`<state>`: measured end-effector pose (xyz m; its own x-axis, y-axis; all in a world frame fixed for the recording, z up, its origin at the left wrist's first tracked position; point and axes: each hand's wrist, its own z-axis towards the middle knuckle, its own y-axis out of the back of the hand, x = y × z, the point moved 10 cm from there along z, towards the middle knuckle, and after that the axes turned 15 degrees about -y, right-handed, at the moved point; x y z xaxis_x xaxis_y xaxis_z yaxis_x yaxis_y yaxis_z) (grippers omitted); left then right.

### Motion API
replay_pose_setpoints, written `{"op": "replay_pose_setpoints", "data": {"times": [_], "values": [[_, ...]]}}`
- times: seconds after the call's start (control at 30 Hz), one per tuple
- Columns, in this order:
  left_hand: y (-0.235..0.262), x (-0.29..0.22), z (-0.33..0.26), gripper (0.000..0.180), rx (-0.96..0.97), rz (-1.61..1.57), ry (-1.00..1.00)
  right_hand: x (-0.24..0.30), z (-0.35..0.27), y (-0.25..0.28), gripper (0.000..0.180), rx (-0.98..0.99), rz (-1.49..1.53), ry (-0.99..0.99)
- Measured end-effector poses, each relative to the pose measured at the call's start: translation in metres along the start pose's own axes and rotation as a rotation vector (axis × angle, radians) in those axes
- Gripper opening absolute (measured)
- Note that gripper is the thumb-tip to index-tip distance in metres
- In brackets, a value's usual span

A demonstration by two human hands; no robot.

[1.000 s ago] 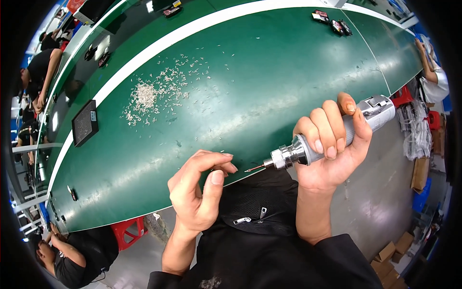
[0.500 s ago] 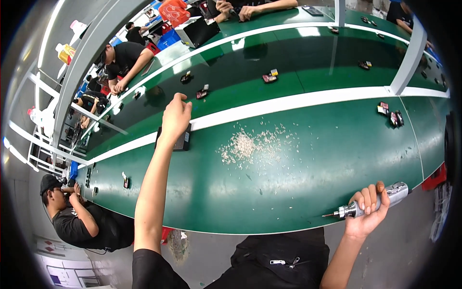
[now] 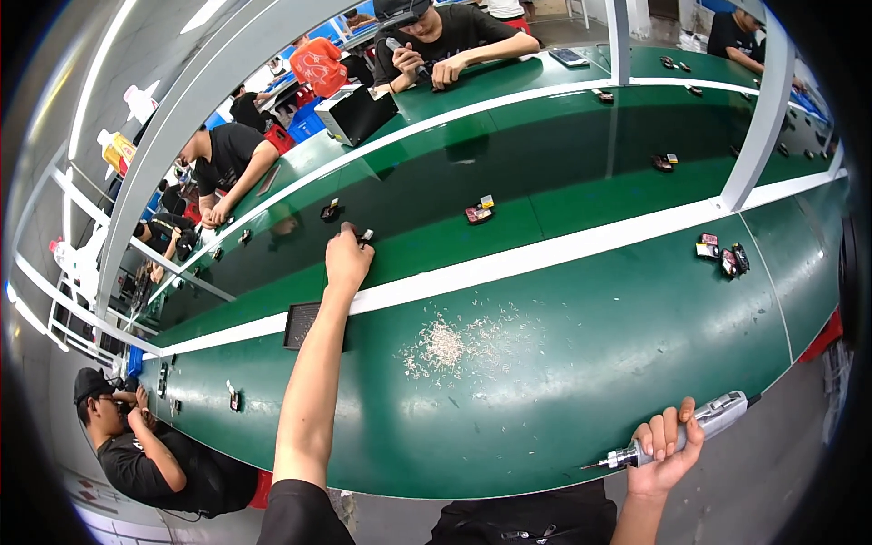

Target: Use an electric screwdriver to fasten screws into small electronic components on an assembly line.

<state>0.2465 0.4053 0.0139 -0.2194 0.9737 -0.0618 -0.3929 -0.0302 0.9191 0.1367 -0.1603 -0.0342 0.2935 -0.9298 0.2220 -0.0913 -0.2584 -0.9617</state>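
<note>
My left hand (image 3: pixel 348 262) reaches over the white rail onto the dark green belt. Its curled fingers are on a small black device (image 3: pixel 366 236) with a pale piece on top, mostly hidden behind the hand. At the near right edge of the green table (image 3: pixel 581 363), my right hand (image 3: pixel 666 447) is wrapped around a silver-grey electric screwdriver (image 3: pixel 722 415), its thin bit pointing left. Many tiny whitish bits (image 3: pixel 442 348) lie heaped and scattered mid-table. Partly behind my left forearm sits a shallow black tray (image 3: pixel 301 324).
Several small black devices (image 3: pixel 727 257) stand together at the right of the table. Another device (image 3: pixel 479 211) lies on the belt, right of my left hand. A grey upright post (image 3: pixel 761 127) rises at the right. Co-workers (image 3: pixel 454 45) sit across the belt and at the left.
My left hand has come down onto the device on the belt, which has shifted left. The right hand still grips the screwdriver. The view has tilted, so the table appears lower.
</note>
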Motion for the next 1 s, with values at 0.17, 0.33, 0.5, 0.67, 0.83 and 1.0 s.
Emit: {"op": "replay_pose_setpoints", "data": {"times": [0.17,0.33,0.5,0.67,0.83,1.0], "values": [[0.016,-0.033,-0.012,0.032,-0.217,-0.394,-0.128,-0.005,0.000,-0.007,0.010,0.018,-0.017,-0.061],[0.061,-0.224,-0.082,0.035,0.051,-0.685,-0.499,-0.009,-0.006,-0.002,0.010,0.027,-0.050,-0.114],[0.085,-0.360,-0.197,0.047,0.328,-0.932,-0.963,-0.012,-0.031,0.001,0.010,0.013,-0.072,-0.121],[0.083,-0.393,-0.231,0.049,0.360,-0.899,-1.018,-0.029,-0.051,-0.002,0.011,0.050,-0.084,-0.202],[0.084,-0.397,-0.227,0.043,0.360,-0.951,-0.944,-0.041,-0.062,0.004,0.011,0.039,-0.089,-0.234],[0.084,-0.399,-0.222,0.032,0.298,-0.843,-0.907,-0.057,-0.068,0.006,0.011,0.021,-0.080,-0.295]]}}
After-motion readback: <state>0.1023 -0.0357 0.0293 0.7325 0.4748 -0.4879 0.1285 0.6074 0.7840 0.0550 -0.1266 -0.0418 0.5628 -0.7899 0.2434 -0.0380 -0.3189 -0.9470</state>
